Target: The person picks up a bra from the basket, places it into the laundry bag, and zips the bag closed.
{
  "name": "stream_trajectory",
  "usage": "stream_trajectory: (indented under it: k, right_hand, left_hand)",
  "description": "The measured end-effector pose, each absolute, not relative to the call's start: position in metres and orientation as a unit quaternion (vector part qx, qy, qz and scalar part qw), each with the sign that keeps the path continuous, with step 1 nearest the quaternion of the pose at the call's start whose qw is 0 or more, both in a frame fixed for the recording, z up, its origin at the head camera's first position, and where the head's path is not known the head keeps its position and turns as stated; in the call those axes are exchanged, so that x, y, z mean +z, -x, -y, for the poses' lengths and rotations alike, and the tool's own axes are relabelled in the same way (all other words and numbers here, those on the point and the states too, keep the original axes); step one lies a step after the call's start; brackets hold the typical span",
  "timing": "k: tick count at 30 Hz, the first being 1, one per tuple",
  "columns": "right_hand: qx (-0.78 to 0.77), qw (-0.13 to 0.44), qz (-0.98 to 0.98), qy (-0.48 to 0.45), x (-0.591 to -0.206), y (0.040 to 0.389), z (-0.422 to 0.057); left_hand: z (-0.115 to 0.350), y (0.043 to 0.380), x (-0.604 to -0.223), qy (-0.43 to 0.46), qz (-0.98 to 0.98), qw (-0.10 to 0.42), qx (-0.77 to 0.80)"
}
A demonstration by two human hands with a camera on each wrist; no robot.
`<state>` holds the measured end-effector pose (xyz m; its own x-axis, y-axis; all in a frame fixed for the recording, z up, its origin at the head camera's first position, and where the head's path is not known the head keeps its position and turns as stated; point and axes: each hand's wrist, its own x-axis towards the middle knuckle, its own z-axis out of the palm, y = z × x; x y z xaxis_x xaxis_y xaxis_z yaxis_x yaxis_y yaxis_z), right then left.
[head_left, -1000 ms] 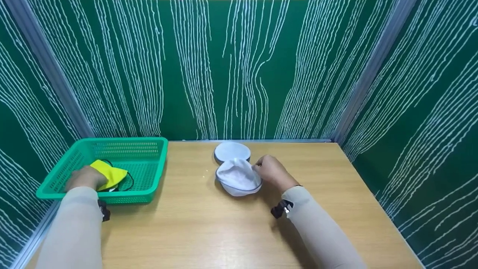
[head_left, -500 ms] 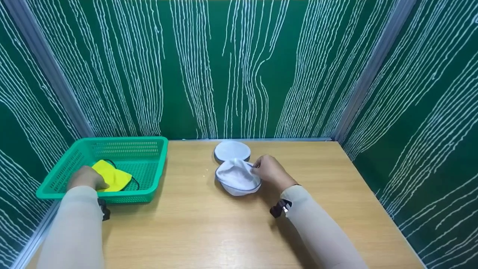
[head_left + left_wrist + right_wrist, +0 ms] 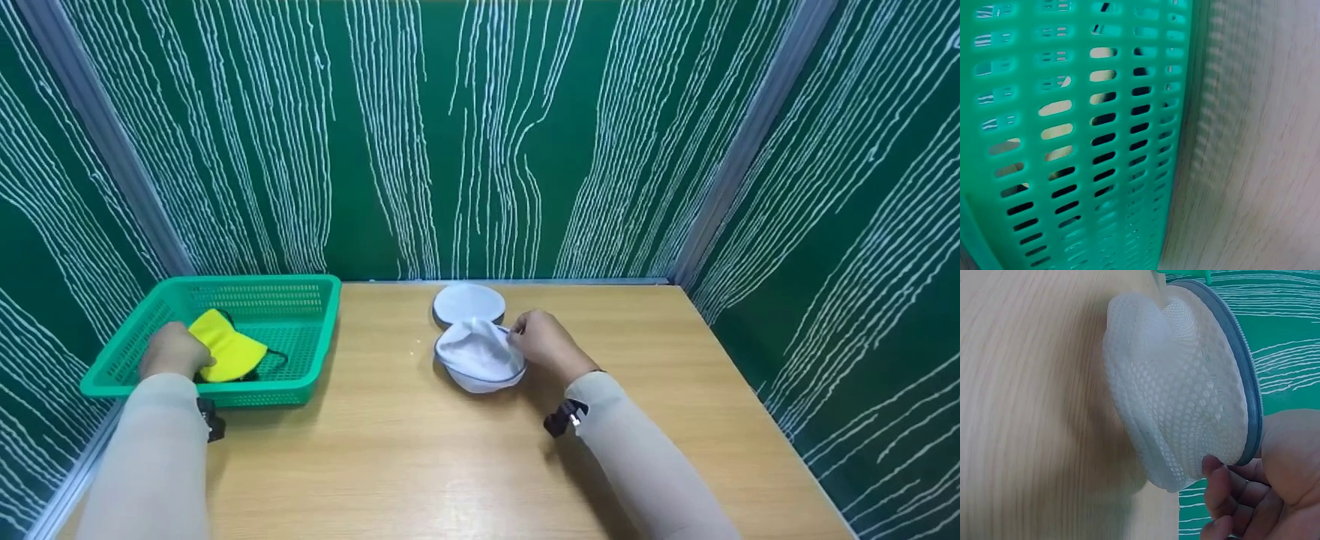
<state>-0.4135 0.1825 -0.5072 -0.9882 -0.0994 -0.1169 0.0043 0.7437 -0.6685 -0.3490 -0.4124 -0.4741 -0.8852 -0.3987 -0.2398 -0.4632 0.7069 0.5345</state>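
In the head view my left hand (image 3: 175, 351) is inside the green plastic basket (image 3: 332, 322), thumb on the near left edge of a yellow face mask (image 3: 231, 346) with black ear loops, which it pinches. From the left wrist the slotted basket wall (image 3: 1084, 84) hides most of the hand and mask. My right hand (image 3: 546, 343) grips the rim of a white mesh laundry bag (image 3: 480, 360) on the table. In the right wrist view, its fingertips (image 3: 1216, 464) lie against the mesh below the grey zipper rim (image 3: 1247, 377). The bag's round lid (image 3: 469, 304) is folded back behind it.
The basket stands at the left of the wooden table (image 3: 420, 465). Green panels with white streaks (image 3: 390, 135) close off the back and both sides. Dark things (image 3: 1103, 140) show through the basket's slots.
The left hand has shifted slightly up and right, and the yellow mask has tilted, its upper corner higher in the basket. The right hand and the mesh bag stay nearly still.
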Motion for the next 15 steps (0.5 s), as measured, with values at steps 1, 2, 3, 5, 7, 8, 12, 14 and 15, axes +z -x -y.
stream_trajectory:
  k: [1,2,3,5,7,8,12,14,15]
  right_hand:
    - [-0.361,0.075,-0.929,0.026,-0.507,0.413,-0.182]
    - [-0.359,0.074,-0.93,0.029,-0.507,0.413,-0.181]
    - [-0.354,0.071,-0.932,0.032,-0.507,0.414,-0.181]
    - [-0.346,0.065,-0.935,0.039,-0.508,0.414,-0.179]
    - [-0.337,0.058,-0.939,0.042,-0.508,0.414,-0.177]
    - [-0.332,0.056,-0.941,0.044,-0.508,0.414,-0.176]
    - [-0.334,0.059,-0.94,0.039,-0.507,0.413,-0.173]
    - [-0.338,0.064,-0.938,0.038,-0.506,0.412,-0.172]
    - [-0.34,0.064,-0.938,0.038,-0.505,0.412,-0.171]
  left_hand:
    - [0.415,0.351,-0.476,0.232,-0.92,0.045,0.314]
    - [0.417,0.352,-0.477,0.228,-0.919,0.034,0.321]
    - [0.418,0.353,-0.477,0.224,-0.918,0.024,0.327]
    - [0.418,0.354,-0.476,0.22,-0.916,0.009,0.335]
    - [0.417,0.354,-0.473,0.219,-0.914,-0.003,0.342]
    - [0.416,0.354,-0.471,0.218,-0.912,-0.01,0.346]
    - [0.412,0.355,-0.46,0.214,-0.904,-0.033,0.367]
    - [0.409,0.355,-0.453,0.209,-0.902,-0.05,0.375]
    - [0.407,0.355,-0.449,0.207,-0.9,-0.059,0.38]
